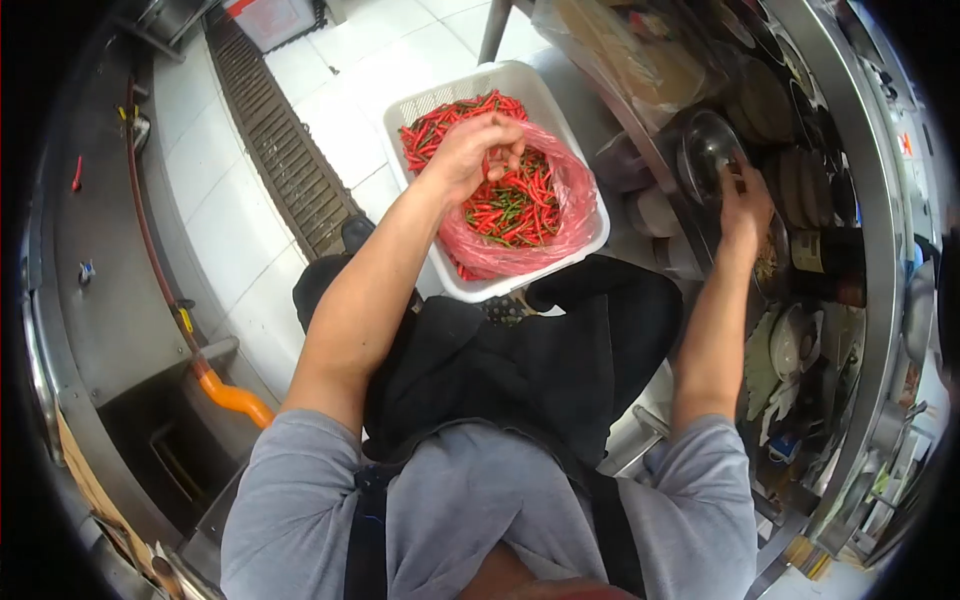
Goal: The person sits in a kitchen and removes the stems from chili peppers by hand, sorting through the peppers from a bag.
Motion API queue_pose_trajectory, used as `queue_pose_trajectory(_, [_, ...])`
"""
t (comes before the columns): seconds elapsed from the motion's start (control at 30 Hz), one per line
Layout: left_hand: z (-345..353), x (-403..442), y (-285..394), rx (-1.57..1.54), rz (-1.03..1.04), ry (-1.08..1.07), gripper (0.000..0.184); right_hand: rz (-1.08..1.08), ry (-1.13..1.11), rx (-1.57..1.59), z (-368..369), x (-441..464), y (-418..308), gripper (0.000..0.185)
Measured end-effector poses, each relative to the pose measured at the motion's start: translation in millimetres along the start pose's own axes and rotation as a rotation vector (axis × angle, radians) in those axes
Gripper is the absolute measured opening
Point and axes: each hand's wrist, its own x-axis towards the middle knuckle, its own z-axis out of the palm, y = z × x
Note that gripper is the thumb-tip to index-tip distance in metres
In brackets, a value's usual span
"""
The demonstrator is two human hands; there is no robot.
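Note:
A white plastic basket (600, 232) stands on the floor between my knees, full of red chilies with some green ones. Inside it a pink plastic bag (575, 190) gapes open, and chilies (510, 212) fill it. Over the bag's far left edge hovers my left hand (478, 155), its fingers curled inward; whatever they may hold is hidden. To the right, my right hand (745, 200) reaches to a shelf, with its fingers at the rim of a shiny metal bowl (708, 145). The inside of the bowl is dark.
At right, metal shelving (850, 110) holds plastic-wrapped items, stacked plates and a dark bottle (830, 252). A floor drain grate (265, 115) runs along the left, beside a steel counter (110, 220) with an orange hose (235, 395). A red-and-white container (272, 20) sits at the back.

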Motion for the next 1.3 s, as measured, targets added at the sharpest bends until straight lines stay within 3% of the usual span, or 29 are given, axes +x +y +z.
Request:
queue_pose_trajectory(0.07, [-6.8,1.7,3.0,0.014,-0.010,-0.005,0.011,-0.180,0.058,-0.004,-4.7,2.4,6.3,0.027])
queue_pose_trajectory(0.2, [-9.7,0.4,8.1,-0.008,-0.011,0.039,0.013,-0.228,0.260,0.226,0.9,-22.4,-50.1,0.017])
queue_pose_trajectory(0.27, [-9.8,-0.8,7.8,-0.006,-0.001,0.051,0.013,-0.185,-0.038,0.383,29.3,-49.1,-76.0,0.014])
queue_pose_trajectory(0.3, [-9.5,-1.1,7.9,0.008,-0.007,0.039,0.013,-0.315,-0.213,0.310,42.3,-59.9,-91.7,0.014])
queue_pose_trajectory(0.33, [-9.5,-1.8,8.0,0.023,-0.014,0.027,0.012,-0.239,-0.467,0.313,61.1,-69.7,-97.3,0.017])
queue_pose_trajectory(0.4, [-10.0,-4.1,7.3,0.052,-0.020,0.033,0.012,-0.440,-0.558,0.132,115.2,-87.1,-81.1,0.021])
queue_pose_trajectory(0.47, [-11.9,-5.3,7.0,0.080,-0.025,0.042,0.011,-0.435,-0.699,-0.092,147.2,-96.6,-71.7,0.020])
queue_pose_trajectory(0.67, [-15.8,-7.1,8.5,0.215,-0.044,0.094,0.012,-0.406,-0.654,0.115,161.7,-108.3,-72.1,0.018])
queue_pose_trajectory(0.9, [-14.8,2.3,-7.7,0.389,-0.087,0.103,0.012,-0.259,-0.658,0.227,174.7,-111.1,-60.0,0.019])
queue_pose_trajectory(0.97, [-13.3,1.6,-9.5,0.420,-0.103,0.113,0.011,0.007,-0.734,0.399,177.5,-107.9,-53.0,0.018])
queue_pose_trajectory(1.0, [-12.9,0.8,-10.3,0.478,-0.121,0.115,0.011,0.007,-0.731,0.404,170.8,-105.6,-57.3,0.018])
queue_pose_trajectory(1.07, [-13.5,1.2,-15.6,0.542,-0.141,0.119,0.011,0.340,-0.792,0.682,143.8,-99.6,-75.6,0.016])
queue_pose_trajectory(1.2, [-5.4,-1.3,-26.9,0.573,-0.211,0.069,0.012,0.391,-0.785,0.925,133.7,-104.5,-85.1,0.017])
queue_pose_trajectory(1.3, [0.0,-0.4,-29.7,0.482,-0.250,-0.033,0.014,0.334,-0.800,0.870,143.1,-110.9,-81.4,0.019])
